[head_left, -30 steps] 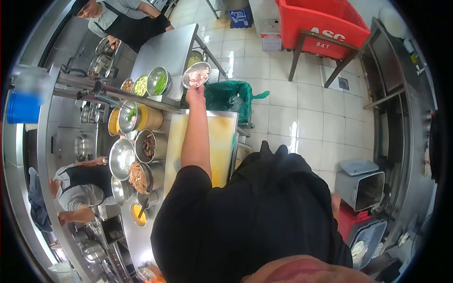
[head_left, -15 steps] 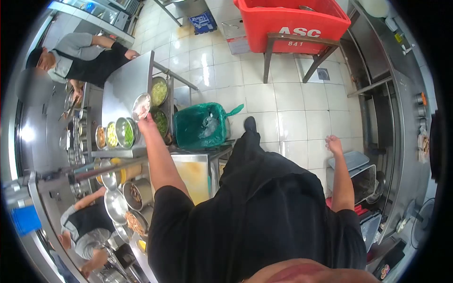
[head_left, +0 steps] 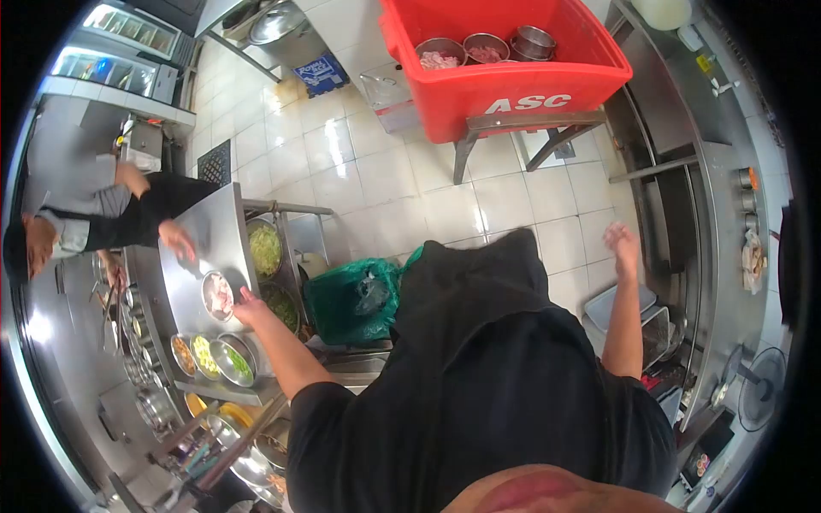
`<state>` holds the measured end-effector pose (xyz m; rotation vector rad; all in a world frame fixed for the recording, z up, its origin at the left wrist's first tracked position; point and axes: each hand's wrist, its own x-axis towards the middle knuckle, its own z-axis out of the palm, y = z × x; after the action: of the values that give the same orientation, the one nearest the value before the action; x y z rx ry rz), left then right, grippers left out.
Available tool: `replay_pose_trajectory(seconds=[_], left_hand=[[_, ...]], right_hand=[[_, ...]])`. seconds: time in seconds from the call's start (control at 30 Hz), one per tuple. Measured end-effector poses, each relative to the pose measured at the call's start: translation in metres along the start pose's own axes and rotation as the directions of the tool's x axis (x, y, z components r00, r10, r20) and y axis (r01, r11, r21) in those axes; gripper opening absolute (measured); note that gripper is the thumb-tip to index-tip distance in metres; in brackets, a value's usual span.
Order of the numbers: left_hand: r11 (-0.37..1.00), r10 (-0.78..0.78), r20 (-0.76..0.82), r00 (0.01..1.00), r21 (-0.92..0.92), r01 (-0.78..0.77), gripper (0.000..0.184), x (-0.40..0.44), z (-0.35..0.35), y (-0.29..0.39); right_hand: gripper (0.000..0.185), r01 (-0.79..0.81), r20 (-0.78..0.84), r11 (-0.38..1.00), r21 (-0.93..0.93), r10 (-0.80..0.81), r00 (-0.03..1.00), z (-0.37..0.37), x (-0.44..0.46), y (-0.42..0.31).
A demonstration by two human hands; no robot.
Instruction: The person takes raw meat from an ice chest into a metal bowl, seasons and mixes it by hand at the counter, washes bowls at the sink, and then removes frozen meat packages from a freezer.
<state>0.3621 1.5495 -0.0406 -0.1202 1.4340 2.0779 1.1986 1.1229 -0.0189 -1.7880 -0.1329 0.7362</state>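
Note:
My left hand [head_left: 248,306] is at the right rim of a steel bowl of pale pink raw meat [head_left: 220,295], over the steel table [head_left: 184,278]. Its fingers look partly apart, with the thumb up; whether they still grip the rim is hard to tell. Just beyond the bowl, a co-worker's hand [head_left: 177,240] reaches over the same table. Nearer me stand bowls of chopped green vegetable [head_left: 237,362], pale yellow-green pieces [head_left: 205,356] and brown pieces [head_left: 182,354]. My right hand [head_left: 622,241] hangs out over the floor at the right, fingers loosely spread, holding nothing.
A green-lined bin [head_left: 346,299] stands beside the table, near shelved vegetable bowls [head_left: 265,250]. Ahead is a red ASC tub [head_left: 513,85] on a stand, with metal bowls inside. Steel counters [head_left: 727,214] run along the right. A co-worker [head_left: 94,214] stands at the left.
The meat bowl has gone from above the bin side to the steel table, carried by my left hand. My right hand has come into view. The co-worker's hand has moved toward the bowl.

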Motion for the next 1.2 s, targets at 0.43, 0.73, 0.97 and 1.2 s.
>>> replay_pose_trajectory(seconds=[0.43,0.73,0.97,1.2], left_hand=[[0.687,-0.431,0.225,0.874,0.709,0.156,0.029,-0.221,0.023,-0.179],[0.266,-0.555,0.123,0.823,0.963,0.036,0.025,-0.364,0.010,-0.226],[0.062,-0.564,-0.052,0.824,0.992,0.105,0.019,-0.411,-0.077,-0.215],[-0.115,-0.520,-0.042,0.853,0.993,-0.021,0.020,-0.453,0.013,-0.221]], right_hand=[[0.034,0.534,0.310,0.844,0.043,-0.519,0.796,0.227,0.278,-0.335],[0.022,0.604,0.698,0.650,-0.460,-0.155,0.699,0.417,0.556,-0.227],[0.020,0.498,0.738,0.655,-0.568,0.137,0.661,0.417,0.626,-0.185],[0.021,0.433,0.664,0.615,-0.659,0.207,0.718,0.363,0.679,-0.162]])
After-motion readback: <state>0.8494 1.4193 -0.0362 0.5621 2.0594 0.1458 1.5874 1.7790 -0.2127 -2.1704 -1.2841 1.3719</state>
